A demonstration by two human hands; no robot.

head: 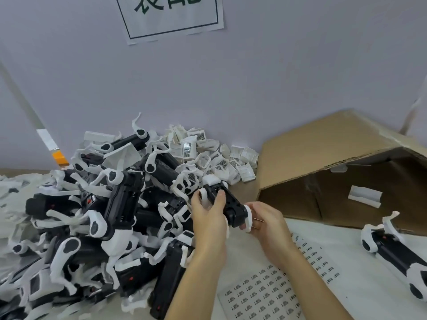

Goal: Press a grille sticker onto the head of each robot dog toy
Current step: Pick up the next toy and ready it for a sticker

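I hold one black and white robot dog toy [227, 203] above the table, its white head end pointing away from me. My left hand [209, 212] grips its body, with the thumb lying on top. My right hand [265, 221] holds the near end by a white leg joint. A sheet of small grille stickers [261, 294] lies on the table below my forearms. A second sticker sheet [318, 259] lies to its right, partly under my right arm.
A big heap of robot dog toys [111, 215] fills the left half of the table. Loose white head parts [208, 153] are piled against the wall. An open cardboard box [342, 172] lies on its side at the right, with another dog toy [397, 255] in front.
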